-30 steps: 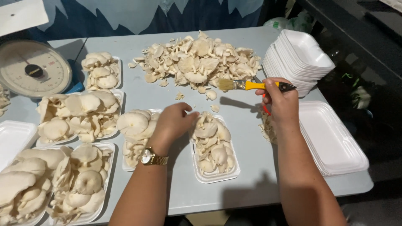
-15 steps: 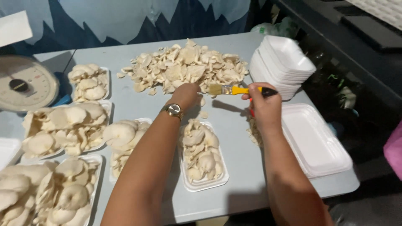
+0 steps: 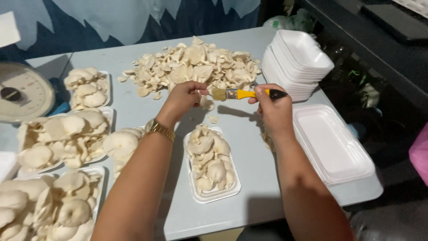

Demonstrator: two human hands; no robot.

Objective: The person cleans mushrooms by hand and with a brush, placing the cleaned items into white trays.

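Observation:
My left hand (image 3: 183, 99), with a gold watch on its wrist, is at the near edge of a loose heap of pale oyster mushrooms (image 3: 191, 67) and pinches a mushroom piece (image 3: 206, 103) that hangs below its fingers. My right hand (image 3: 272, 107) grips a small paintbrush (image 3: 243, 93) with a yellow handle and black end. The bristles point left and almost touch my left fingers. Just below both hands sits a white foam tray (image 3: 213, 194) filled with mushrooms.
A stack of white foam trays (image 3: 296, 62) stands at the back right, and a flat stack of trays (image 3: 332, 143) lies near the right edge. Several filled mushroom trays (image 3: 67, 138) cover the left side. A dial kitchen scale (image 3: 22, 91) sits far left.
My left hand has left the filled tray, reached to the heap and taken a mushroom piece. My right hand has brought the brush up beside it.

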